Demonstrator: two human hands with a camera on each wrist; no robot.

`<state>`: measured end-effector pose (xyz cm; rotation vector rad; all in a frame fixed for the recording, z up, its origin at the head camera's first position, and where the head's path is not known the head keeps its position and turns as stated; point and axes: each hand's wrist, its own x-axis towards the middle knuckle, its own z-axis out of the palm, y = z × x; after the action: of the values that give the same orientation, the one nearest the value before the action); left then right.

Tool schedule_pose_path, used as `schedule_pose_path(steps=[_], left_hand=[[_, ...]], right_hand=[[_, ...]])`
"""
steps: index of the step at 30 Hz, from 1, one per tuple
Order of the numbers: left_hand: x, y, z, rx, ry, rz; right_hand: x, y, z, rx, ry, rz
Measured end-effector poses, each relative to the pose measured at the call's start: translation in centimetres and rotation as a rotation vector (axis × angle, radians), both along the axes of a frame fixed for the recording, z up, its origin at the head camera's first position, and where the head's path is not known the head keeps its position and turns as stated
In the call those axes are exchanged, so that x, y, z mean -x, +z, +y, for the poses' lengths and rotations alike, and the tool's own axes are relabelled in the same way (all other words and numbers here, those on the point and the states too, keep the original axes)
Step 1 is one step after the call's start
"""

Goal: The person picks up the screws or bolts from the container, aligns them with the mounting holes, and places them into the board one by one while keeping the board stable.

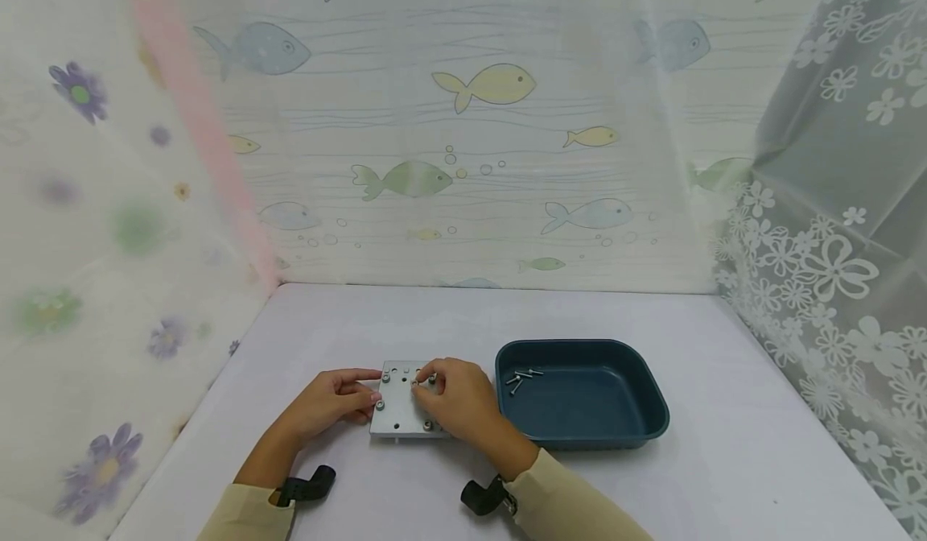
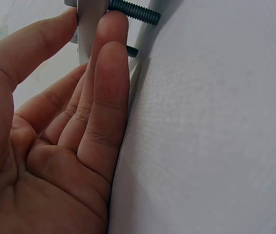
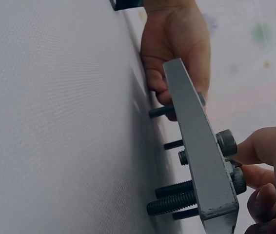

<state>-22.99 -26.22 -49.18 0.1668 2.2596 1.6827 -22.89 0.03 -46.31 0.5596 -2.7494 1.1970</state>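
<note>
A grey metal plate [image 1: 408,422] lies level near the middle of the table, raised on bolts whose threaded shanks [image 3: 172,203] stick out underneath. Several socket-head bolts [image 1: 380,405] sit in its holes. My left hand [image 1: 329,404] grips the plate's left edge, thumb on the top face and fingertips under it, beside a threaded shank [image 2: 137,12] in the left wrist view. Over the plate's upper right part, my right hand [image 1: 461,402] pinches a small screw [image 1: 415,382] between thumb and forefinger. The fingers mostly hide that screw.
Just right of the plate stands a dark blue tray [image 1: 594,400], with several small silver screws [image 1: 517,380] at its left end. A white cloth covers the table [image 1: 405,493]. Printed curtains [image 1: 478,203] hang behind and at both sides.
</note>
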Motion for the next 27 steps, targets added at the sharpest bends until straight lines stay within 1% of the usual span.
schedule_pose_path(steps=[17,27], left_hand=[[0.05,-0.01,0.05,0.002,0.003,-0.001],[0.1,-0.09,0.07,0.005,0.007,-0.003]], right_hand=[[0.03,-0.81,0.0,-0.068,-0.012,0.032],[0.0,-0.97,-0.03,-0.07,-0.027,0.022]])
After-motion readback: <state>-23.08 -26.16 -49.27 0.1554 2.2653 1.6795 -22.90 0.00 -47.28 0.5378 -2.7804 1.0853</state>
